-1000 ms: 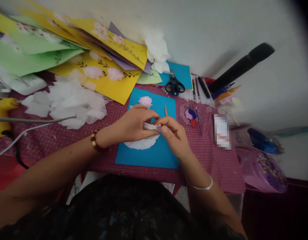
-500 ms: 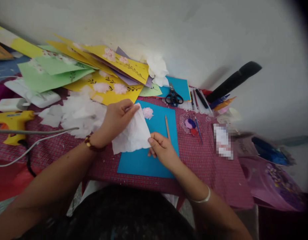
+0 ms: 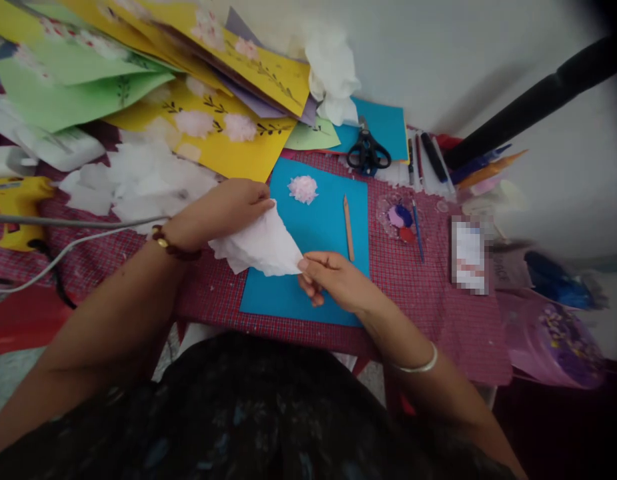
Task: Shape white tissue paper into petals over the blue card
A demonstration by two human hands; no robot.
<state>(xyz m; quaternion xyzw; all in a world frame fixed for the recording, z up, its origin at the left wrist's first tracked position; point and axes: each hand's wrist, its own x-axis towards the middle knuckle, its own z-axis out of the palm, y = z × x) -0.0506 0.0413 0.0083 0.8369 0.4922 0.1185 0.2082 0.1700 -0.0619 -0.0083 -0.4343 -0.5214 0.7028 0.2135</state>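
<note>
The left hand [image 3: 245,203] pinches the upper edge of a white tissue [image 3: 261,245], and the right hand [image 3: 333,280] grips its lower right corner between thumb and finger. The tissue is stretched between them above the left part of a blue sheet [image 3: 303,297] on the desk [image 3: 213,293]; it seems to be several layers, though the fingers partly hide it. On the sheet sit a pale pink paper flower [image 3: 303,190] and, to its right, a pencil [image 3: 349,230].

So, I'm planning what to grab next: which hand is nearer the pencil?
Right. The right hand is just below the pencil in view, pinching white paper; the left hand is farther off, to the pencil's left.
</note>
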